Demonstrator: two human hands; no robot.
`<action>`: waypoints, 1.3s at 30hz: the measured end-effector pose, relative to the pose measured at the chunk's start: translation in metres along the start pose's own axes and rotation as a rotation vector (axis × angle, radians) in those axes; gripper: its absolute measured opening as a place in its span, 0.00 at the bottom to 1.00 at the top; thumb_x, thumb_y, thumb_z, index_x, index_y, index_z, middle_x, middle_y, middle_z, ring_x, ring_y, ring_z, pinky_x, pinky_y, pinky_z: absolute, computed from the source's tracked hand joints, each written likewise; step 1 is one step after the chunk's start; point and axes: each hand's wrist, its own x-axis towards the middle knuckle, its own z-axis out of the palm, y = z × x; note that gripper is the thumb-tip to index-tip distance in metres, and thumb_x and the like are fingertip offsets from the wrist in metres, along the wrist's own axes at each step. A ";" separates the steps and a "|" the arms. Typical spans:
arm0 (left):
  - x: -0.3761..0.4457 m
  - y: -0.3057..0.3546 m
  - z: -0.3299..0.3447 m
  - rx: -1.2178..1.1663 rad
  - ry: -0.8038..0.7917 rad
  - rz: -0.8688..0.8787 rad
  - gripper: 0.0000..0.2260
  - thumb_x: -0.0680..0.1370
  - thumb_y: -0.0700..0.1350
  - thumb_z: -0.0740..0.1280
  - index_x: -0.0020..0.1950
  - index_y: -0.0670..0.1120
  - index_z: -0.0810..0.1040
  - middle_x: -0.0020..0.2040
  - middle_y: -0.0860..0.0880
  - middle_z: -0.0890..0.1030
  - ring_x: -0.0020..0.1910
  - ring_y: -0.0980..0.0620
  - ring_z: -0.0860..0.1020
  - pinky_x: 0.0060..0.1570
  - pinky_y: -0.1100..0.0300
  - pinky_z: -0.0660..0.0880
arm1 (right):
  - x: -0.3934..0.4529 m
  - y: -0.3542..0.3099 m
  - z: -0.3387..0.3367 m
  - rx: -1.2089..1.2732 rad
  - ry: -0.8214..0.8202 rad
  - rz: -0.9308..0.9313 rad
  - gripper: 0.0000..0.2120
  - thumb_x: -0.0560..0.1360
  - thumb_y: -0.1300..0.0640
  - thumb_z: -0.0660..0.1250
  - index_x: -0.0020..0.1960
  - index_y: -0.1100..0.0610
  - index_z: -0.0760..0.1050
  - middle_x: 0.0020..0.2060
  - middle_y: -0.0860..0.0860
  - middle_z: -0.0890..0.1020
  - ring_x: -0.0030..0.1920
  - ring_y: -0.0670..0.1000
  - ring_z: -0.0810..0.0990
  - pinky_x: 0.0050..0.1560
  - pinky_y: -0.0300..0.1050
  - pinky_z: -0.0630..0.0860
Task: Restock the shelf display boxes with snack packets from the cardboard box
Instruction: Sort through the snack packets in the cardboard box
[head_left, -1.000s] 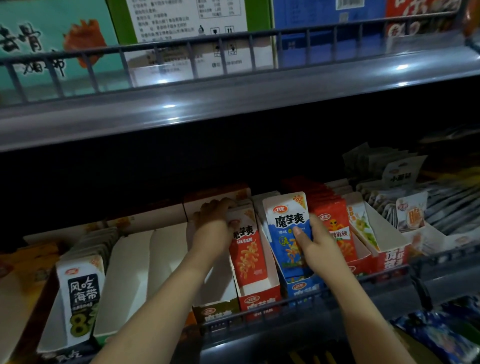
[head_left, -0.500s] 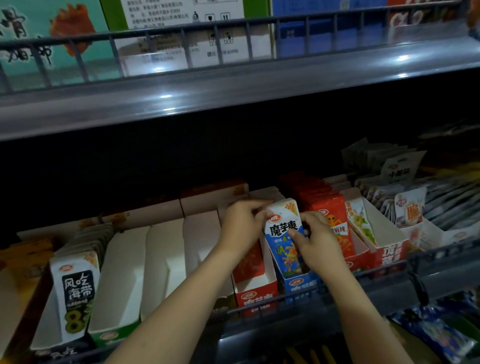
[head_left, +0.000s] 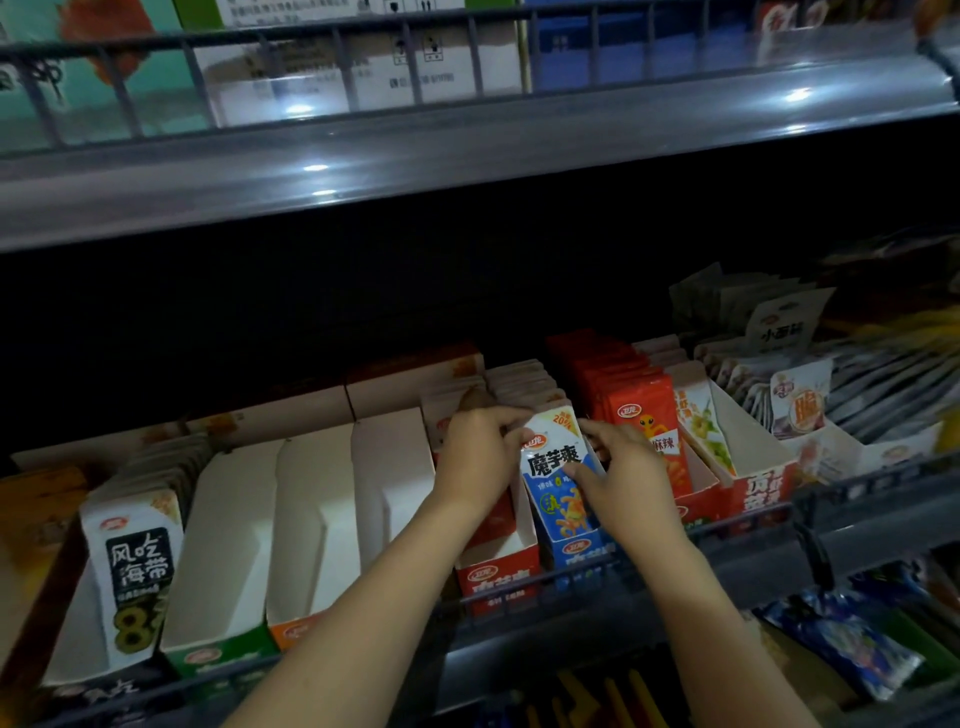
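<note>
- The blue-and-white snack packet stands upright at the near end of the blue display box, face toward the aisle, probably so its label reads from the front.
- The left hand comes in from the left; its curled fingers pinch the packet's top left edge, apparently steadying the row behind.
- The right hand grips the packet's right edge, thumb laid across the printed face, likely pressing it down into the box.
- The red display box just to the left looks only partly filled near its front.
- Further left, three white-walled display boxes show no packets, so much restocking seems to remain.
- The cardboard supply box is not visible.
</note>
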 end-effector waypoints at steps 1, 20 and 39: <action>0.000 0.000 0.000 0.000 -0.009 -0.004 0.11 0.77 0.40 0.68 0.59 0.43 0.81 0.56 0.46 0.82 0.52 0.54 0.80 0.52 0.63 0.76 | -0.001 -0.001 0.000 -0.017 -0.001 -0.011 0.24 0.72 0.59 0.71 0.67 0.55 0.72 0.58 0.55 0.75 0.60 0.53 0.73 0.53 0.36 0.66; -0.050 0.002 0.002 -0.032 -0.042 -0.084 0.22 0.81 0.47 0.59 0.75 0.53 0.60 0.71 0.51 0.67 0.65 0.58 0.69 0.53 0.75 0.69 | -0.022 -0.002 0.005 -0.061 -0.093 -0.013 0.26 0.77 0.62 0.64 0.73 0.57 0.62 0.58 0.56 0.74 0.59 0.51 0.71 0.52 0.32 0.65; -0.197 0.021 -0.033 -0.119 0.170 -0.095 0.17 0.81 0.48 0.59 0.71 0.51 0.68 0.66 0.53 0.71 0.65 0.57 0.71 0.65 0.53 0.71 | -0.161 -0.023 -0.009 -0.029 -0.046 -0.181 0.17 0.77 0.57 0.65 0.65 0.59 0.73 0.56 0.55 0.79 0.60 0.55 0.72 0.58 0.39 0.64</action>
